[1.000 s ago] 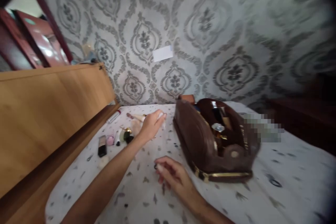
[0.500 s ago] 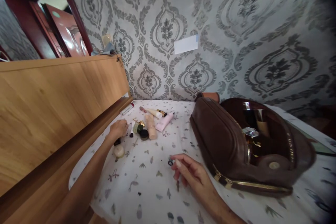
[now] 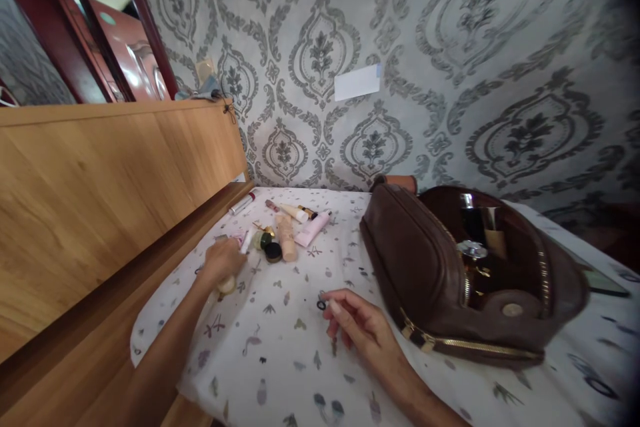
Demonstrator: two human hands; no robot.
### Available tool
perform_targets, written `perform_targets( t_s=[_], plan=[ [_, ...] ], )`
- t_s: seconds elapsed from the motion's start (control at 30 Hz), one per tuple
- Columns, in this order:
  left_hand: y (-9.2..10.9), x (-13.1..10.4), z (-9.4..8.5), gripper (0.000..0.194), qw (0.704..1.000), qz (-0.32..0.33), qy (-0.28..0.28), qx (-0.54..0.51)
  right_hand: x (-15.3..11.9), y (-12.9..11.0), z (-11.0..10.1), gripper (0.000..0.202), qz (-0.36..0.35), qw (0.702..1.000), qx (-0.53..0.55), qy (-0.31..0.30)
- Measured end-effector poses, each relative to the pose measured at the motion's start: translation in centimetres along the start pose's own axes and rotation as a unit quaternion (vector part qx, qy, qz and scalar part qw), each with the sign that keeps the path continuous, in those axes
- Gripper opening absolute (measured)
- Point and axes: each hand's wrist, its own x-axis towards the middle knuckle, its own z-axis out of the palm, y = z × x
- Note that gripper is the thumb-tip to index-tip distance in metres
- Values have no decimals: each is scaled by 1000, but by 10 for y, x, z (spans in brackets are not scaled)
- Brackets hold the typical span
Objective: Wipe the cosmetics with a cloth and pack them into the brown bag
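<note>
At the left of the cloth, my left hand [image 3: 223,261] is closed around something I cannot make out, beside a cream-coloured round item [image 3: 227,285] partly under it. Just right of it are a white tube [image 3: 247,241], a green jar [image 3: 261,240] and a black-lidded jar [image 3: 273,252]. A beige bottle [image 3: 287,238] and a pink tube [image 3: 313,229] lie beyond. My right hand [image 3: 356,327] hovers over the cloth with fingers apart and nothing in them, left of the open brown bag [image 3: 410,247], which holds a glass bottle [image 3: 473,250].
A wooden panel [image 3: 125,173] runs along the left side. Patterned wallpaper [image 3: 320,53] stands behind, with a white paper strip [image 3: 357,83] on it. A silver and red tube [image 3: 243,204] lies at the cloth's far left. An orange-brown roll [image 3: 400,182] sits behind the bag.
My left hand has turned more palm-down and moved slightly toward the jars, now partly covering the cream item. The right hand keeps its pose. The view has shifted a little.
</note>
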Motion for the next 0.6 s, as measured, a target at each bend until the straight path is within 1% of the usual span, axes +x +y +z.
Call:
perform_targets(
  t_s=[0.1,0.17,0.23,0.3,0.37,0.4,0.43,0.5,0.57,0.6],
  plan=[
    [-5,-22,-13,32,999,-9,30,-24,0,-1,1,66,-4,1000,13,-8],
    [4,-41,-19,31,998,13,38,-50,0,0,1,64,-5,1000,21,-9],
    [26,-60,-20,29,993,65,37,-97,-1,2,1,65,-2,1000,30,-5],
    [55,-78,-13,25,975,152,31,-160,-1,3,1,67,2,999,44,-8],
    [84,-93,-3,23,959,223,18,-172,0,3,1,65,1,998,64,-28],
    [96,-99,2,24,955,248,15,-162,0,3,1,62,1,996,80,-39],
    [105,-103,6,25,952,268,14,-150,1,3,1,59,2,994,100,-45],
    [115,-105,11,25,944,300,8,-139,3,3,1,53,6,989,145,-36],
    [113,-98,12,20,930,317,-22,-184,5,4,1,50,8,984,178,-4],
    [110,-93,11,20,920,312,-33,-237,6,5,1,50,9,983,185,11]
  ],
)
